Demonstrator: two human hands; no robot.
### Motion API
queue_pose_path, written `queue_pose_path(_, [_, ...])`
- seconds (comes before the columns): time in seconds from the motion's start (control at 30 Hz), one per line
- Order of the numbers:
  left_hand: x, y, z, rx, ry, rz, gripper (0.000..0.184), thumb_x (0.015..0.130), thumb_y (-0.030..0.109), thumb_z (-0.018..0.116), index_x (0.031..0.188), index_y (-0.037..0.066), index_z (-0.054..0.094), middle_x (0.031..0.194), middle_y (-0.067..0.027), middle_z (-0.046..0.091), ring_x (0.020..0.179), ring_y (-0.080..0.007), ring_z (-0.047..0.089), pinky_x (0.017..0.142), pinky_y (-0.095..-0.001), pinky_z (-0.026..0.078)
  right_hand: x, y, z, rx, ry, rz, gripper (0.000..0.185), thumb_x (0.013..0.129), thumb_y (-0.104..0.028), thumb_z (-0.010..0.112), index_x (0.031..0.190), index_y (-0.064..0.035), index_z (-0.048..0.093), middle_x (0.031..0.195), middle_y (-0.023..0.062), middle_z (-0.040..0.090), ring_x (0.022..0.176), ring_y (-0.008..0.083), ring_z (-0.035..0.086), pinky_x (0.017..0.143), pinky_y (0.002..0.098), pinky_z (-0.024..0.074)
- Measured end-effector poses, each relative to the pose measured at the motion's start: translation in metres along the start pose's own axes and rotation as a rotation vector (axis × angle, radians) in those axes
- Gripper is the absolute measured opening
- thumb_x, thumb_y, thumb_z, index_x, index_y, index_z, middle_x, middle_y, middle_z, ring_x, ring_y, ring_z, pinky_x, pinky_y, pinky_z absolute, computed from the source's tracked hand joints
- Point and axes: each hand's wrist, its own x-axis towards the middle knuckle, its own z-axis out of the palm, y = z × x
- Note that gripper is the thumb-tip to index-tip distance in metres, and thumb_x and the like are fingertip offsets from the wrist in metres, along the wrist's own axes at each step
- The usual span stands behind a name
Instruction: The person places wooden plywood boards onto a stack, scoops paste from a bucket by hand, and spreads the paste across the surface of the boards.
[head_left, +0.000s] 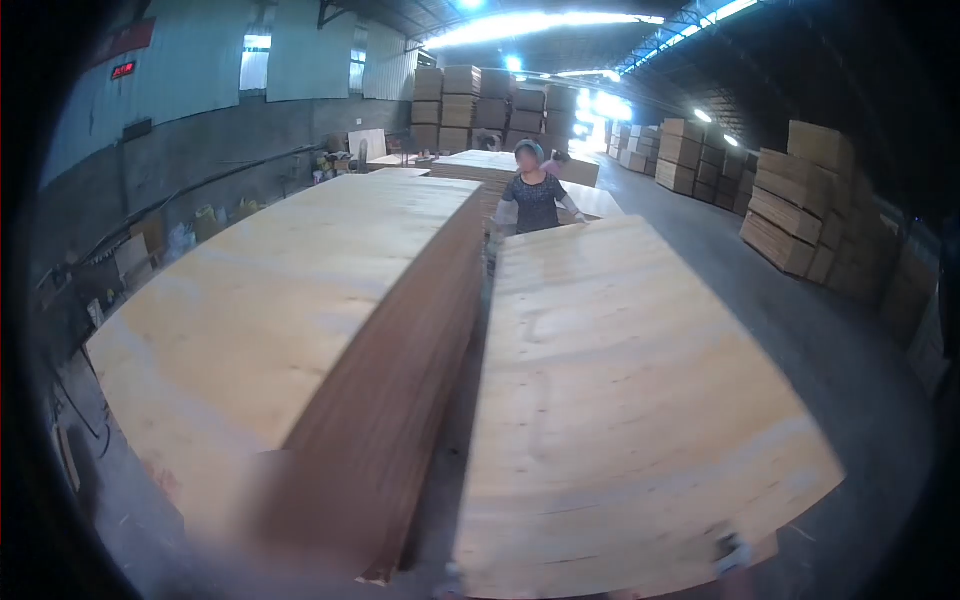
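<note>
The left side is filled by a tall stack of boards (290, 270), its top pale and its side reddish brown; no lettering can be made out on it. To its right, across a narrow dark gap, a pale wood sheet (620, 390) is stretched from the near edge of the view toward a co-worker (538, 195), by whom its far edge is touched with one hand. Piled boards (478, 105) are seen behind, and more piles (790, 205) are ranged along the right. On the left wall a red banner (131, 40) is hung, its wording too blurred to be read. The right hand (733, 553) is laid at the sheet's near right edge, and the left hand (453, 578) is barely seen by its near left corner; whether either grip is spread or pinching cannot be told. Below the banner, red characters are lit on a small display (123, 69), illegible.
</note>
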Motion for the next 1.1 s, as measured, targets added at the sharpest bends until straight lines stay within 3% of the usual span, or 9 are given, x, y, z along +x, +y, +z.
queue_pose_path(0.03, [0.021, -0.006, -0.027, -0.025, -0.032, 0.010, 0.048, 0.104, 0.058, 0.067, 0.103, 0.009, 0.071, 0.075, -0.0045, 0.062, 0.061, -0.0202, 0.059, 0.056, -0.0335, 0.048, 0.001, -0.013, 0.025, -0.075, -0.054, -0.137, 0.021, 0.070, -0.015, 0.060, 0.083, -0.0029, 0.071, 0.089, 0.0128, 0.072, 0.085, 0.0321, 0.068, 0.083, 0.0423, 0.0564])
queue_pose_path(0.1, [0.064, -0.012, -0.068, -0.076, -0.109, 0.013, 0.048, 0.104, 0.058, 0.066, 0.103, 0.010, 0.070, 0.074, -0.0042, 0.061, 0.060, -0.0198, 0.058, 0.055, -0.0333, 0.048, 0.012, -0.056, 0.087, -0.156, 0.351, 0.112, 0.019, 0.083, -0.020, 0.062, 0.092, -0.0087, 0.074, 0.089, 0.0075, 0.073, 0.076, 0.0267, 0.067, 0.071, 0.0411, 0.0574])
queue_pose_path(0.17, [0.104, -0.008, -0.089, -0.109, -0.189, 0.019, 0.048, 0.104, 0.058, 0.066, 0.102, 0.010, 0.070, 0.074, -0.0040, 0.060, 0.059, -0.0194, 0.057, 0.054, -0.0330, 0.047, 0.010, -0.109, 0.156, -0.176, 0.215, 0.084, 0.019, 0.086, -0.023, 0.071, 0.098, -0.0102, 0.075, 0.089, 0.0043, 0.073, 0.067, 0.0241, 0.064, 0.068, 0.0425, 0.0584])
queue_pose_path(0.27, [0.151, 0.017, -0.095, -0.127, -0.299, 0.051, 0.048, 0.105, 0.058, 0.066, 0.101, 0.010, 0.069, 0.072, -0.0036, 0.059, 0.058, -0.0189, 0.056, 0.053, -0.0326, 0.046, -0.053, -0.161, 0.360, -0.327, -0.023, -0.472, 0.024, 0.088, -0.024, 0.082, 0.102, -0.0068, 0.074, 0.083, 0.0053, 0.072, 0.069, 0.0199, 0.067, 0.073, 0.0418, 0.0608])
queue_pose_path(0.43, [0.188, 0.069, -0.068, -0.192, -0.485, 0.116, 0.048, 0.105, 0.058, 0.065, 0.100, 0.010, 0.067, 0.070, -0.0030, 0.057, 0.056, -0.0179, 0.054, 0.051, -0.0320, 0.045, -0.149, -0.203, 0.560, -0.608, -0.297, -0.553, 0.025, 0.097, -0.023, 0.076, 0.111, -0.0051, 0.068, 0.099, 0.0113, 0.075, 0.086, 0.0254, 0.075, 0.082, 0.0442, 0.0625])
queue_pose_path(0.6, [0.172, 0.102, -0.038, -0.433, -0.778, 0.116, 0.048, 0.105, 0.057, 0.065, 0.098, 0.010, 0.065, 0.069, -0.0023, 0.055, 0.054, -0.0169, 0.053, 0.049, -0.0313, 0.044, -0.190, -0.218, 0.685, -0.632, -0.964, -0.663, 0.029, 0.101, -0.023, 0.077, 0.121, -0.0024, 0.075, 0.129, 0.0169, 0.069, 0.116, 0.0294, 0.068, 0.101, 0.0402, 0.0555])
queue_pose_path(0.8, [0.040, 0.065, -0.041, -0.834, -1.155, -0.072, 0.048, 0.106, 0.057, 0.064, 0.096, 0.010, 0.063, 0.066, -0.0015, 0.052, 0.052, -0.0158, 0.050, 0.046, -0.0305, 0.042, -0.236, -0.155, 0.684, -0.270, -1.425, -0.418, 0.029, 0.100, -0.006, 0.074, 0.128, 0.0000, 0.077, 0.159, 0.0269, 0.056, 0.152, 0.0351, 0.051, 0.120, 0.0413, 0.0458])
queue_pose_path(0.93, [-0.007, 0.041, -0.053, -1.059, -1.220, -0.079, 0.049, 0.106, 0.057, 0.063, 0.095, 0.010, 0.062, 0.065, -0.0010, 0.051, 0.050, -0.0150, 0.049, 0.045, -0.0300, 0.041, -0.205, -0.076, 0.651, -0.196, -1.355, 0.106, 0.038, 0.097, -0.011, 0.077, 0.132, 0.0028, 0.074, 0.159, 0.0292, 0.053, 0.145, 0.0383, 0.057, 0.118, 0.0507, 0.0495])
queue_pose_path(1.1, [0.033, 0.039, -0.079, -1.283, -1.275, 0.031, 0.049, 0.107, 0.057, 0.063, 0.093, 0.010, 0.060, 0.063, -0.0004, 0.049, 0.049, -0.0140, 0.047, 0.043, -0.0293, 0.040, -0.134, 0.037, 0.593, -0.268, -1.182, 0.340, 0.043, 0.097, -0.018, 0.077, 0.132, 0.0062, 0.072, 0.131, 0.0248, 0.075, 0.120, 0.0309, 0.074, 0.104, 0.0432, 0.0596])
